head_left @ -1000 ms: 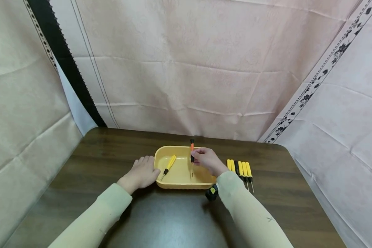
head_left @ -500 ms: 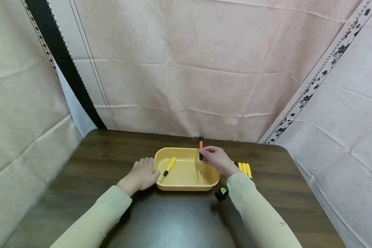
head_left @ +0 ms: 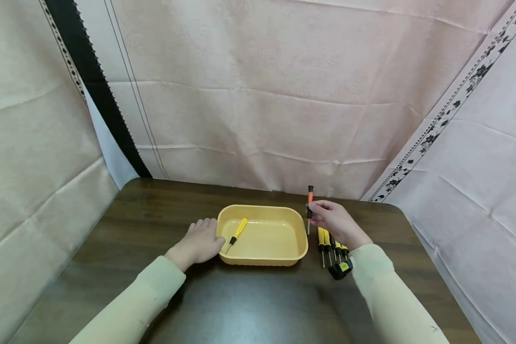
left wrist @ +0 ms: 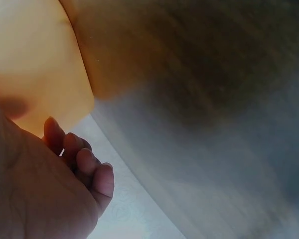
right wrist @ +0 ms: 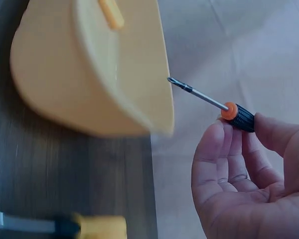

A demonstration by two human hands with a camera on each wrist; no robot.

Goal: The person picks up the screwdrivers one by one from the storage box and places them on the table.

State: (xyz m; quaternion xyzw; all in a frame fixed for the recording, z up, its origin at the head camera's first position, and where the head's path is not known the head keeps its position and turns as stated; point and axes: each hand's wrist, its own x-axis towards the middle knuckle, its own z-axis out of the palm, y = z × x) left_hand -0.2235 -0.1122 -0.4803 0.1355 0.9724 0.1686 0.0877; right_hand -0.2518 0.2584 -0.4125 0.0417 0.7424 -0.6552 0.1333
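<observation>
My right hand (head_left: 335, 220) pinches a precision screwdriver (right wrist: 239, 118) between thumb and fingers, just off the tray's right end. The screwdriver has an orange and black handle and a thin shaft with a dark cross-shaped tip. It stands upright, tip down. My left hand (head_left: 199, 240) holds the left end of the yellow tray (head_left: 264, 262), its thumb over the rim and its fingers along the outside. A yellow-handled screwdriver (head_left: 239, 229) lies slanted inside the tray, at its left. In the left wrist view the left thumb is hidden.
Several yellow-and-black screwdrivers (head_left: 327, 240) lie in a row right of the tray, partly behind my right hand. A black tape measure (head_left: 338, 270) with a yellow-green label is near my right wrist. Pale cloth (head_left: 258, 119) hangs behind the brown table (head_left: 241, 301).
My right hand has carried the orange and black screwdriver rightward, from above the tray's inside to just beyond its right end. My left hand has stayed at the tray's left end.
</observation>
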